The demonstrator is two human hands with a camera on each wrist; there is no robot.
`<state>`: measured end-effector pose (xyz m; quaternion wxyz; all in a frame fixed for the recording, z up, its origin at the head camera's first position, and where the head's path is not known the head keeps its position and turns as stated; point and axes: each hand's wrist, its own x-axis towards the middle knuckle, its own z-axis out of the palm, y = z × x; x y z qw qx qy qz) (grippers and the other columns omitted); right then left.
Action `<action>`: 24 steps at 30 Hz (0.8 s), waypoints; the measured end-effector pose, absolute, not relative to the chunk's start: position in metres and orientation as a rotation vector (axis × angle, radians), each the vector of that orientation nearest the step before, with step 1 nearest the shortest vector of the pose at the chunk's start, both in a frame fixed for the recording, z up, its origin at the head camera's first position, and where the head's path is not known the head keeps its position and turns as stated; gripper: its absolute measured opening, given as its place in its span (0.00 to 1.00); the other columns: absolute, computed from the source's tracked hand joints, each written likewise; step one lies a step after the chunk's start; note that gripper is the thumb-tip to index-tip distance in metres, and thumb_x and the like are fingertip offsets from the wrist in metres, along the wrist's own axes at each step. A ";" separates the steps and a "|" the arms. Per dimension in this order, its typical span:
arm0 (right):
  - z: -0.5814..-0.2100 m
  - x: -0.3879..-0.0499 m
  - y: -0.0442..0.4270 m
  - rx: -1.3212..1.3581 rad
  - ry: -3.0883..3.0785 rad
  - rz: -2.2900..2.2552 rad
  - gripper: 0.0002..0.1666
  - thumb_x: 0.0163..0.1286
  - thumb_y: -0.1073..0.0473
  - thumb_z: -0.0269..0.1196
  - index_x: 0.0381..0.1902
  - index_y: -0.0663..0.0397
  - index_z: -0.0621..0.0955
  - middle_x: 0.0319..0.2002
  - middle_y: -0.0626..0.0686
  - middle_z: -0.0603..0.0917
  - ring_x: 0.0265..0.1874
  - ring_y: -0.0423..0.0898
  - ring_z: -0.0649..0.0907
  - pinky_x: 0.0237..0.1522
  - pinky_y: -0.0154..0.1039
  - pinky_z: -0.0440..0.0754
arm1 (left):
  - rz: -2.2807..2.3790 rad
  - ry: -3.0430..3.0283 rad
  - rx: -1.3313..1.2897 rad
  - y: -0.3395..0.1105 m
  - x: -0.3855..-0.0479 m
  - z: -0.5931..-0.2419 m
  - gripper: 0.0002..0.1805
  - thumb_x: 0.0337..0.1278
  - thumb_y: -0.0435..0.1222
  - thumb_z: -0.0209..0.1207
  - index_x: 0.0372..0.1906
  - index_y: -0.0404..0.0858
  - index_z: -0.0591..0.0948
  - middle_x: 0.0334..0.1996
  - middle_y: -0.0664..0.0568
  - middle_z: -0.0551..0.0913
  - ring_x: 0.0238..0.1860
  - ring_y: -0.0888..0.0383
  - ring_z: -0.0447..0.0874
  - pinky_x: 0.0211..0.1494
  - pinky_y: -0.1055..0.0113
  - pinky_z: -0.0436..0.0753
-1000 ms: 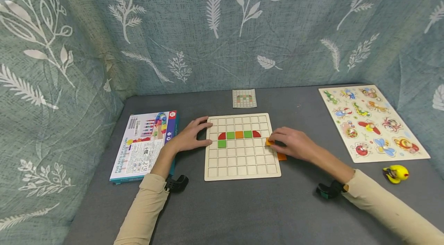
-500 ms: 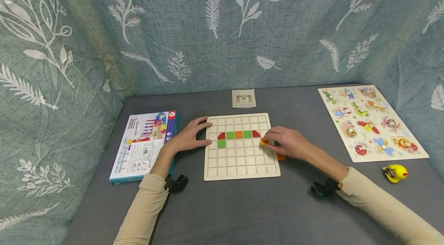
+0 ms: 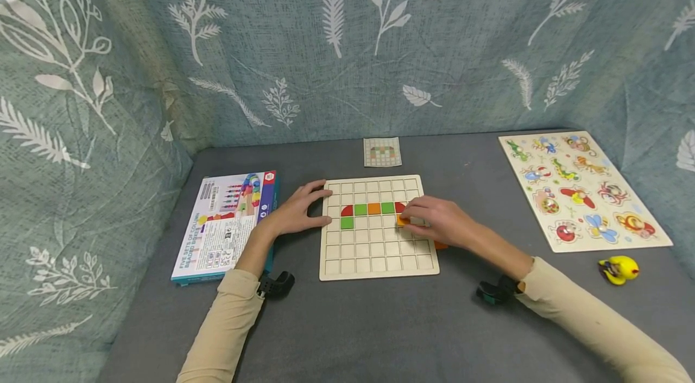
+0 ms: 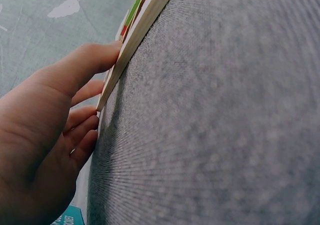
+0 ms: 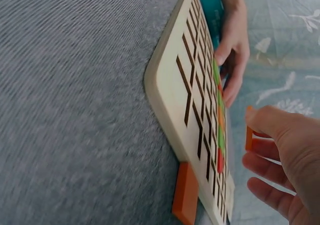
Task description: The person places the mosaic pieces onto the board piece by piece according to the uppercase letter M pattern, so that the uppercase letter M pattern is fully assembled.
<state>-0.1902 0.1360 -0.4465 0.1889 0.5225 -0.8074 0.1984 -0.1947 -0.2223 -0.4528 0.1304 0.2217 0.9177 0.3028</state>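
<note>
Orange tile (image 3: pixel 402 220) is pinched in the right grip (image 3: pixel 442 222), left grip (image 3: pixel 295 211) wide beside "BEADED BOXES" box (image 3: pixel 224 226)

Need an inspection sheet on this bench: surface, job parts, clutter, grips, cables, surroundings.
Surface: dark grey tabletop.
Job's things: wooden grid board with six laid tiles; top row red, green, orange, green, red, plus one green under the left red. Pattern card lies behind the board. Loose orange pieces sit by its right edge, count unclear.
Clutter: boxed bead set at left; insect picture board and yellow toy at right.
Left grip: bare hand, touches board's left edge.
Right grip: bare hand, pinches an orange tile.
Cables: nothing seen.
Surroundings: leaf-patterned curtain.
</note>
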 end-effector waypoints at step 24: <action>-0.438 -0.188 0.101 1.513 -2.318 0.598 0.07 0.58 0.60 0.71 0.36 0.48 0.86 0.36 0.44 0.85 0.38 0.40 0.84 0.37 0.33 0.83 | 0.888 2.669 0.669 -0.223 -0.195 -0.455 0.36 0.60 0.47 0.63 0.71 0.40 0.67 0.76 0.43 0.53 0.76 0.37 0.47 0.71 0.36 0.59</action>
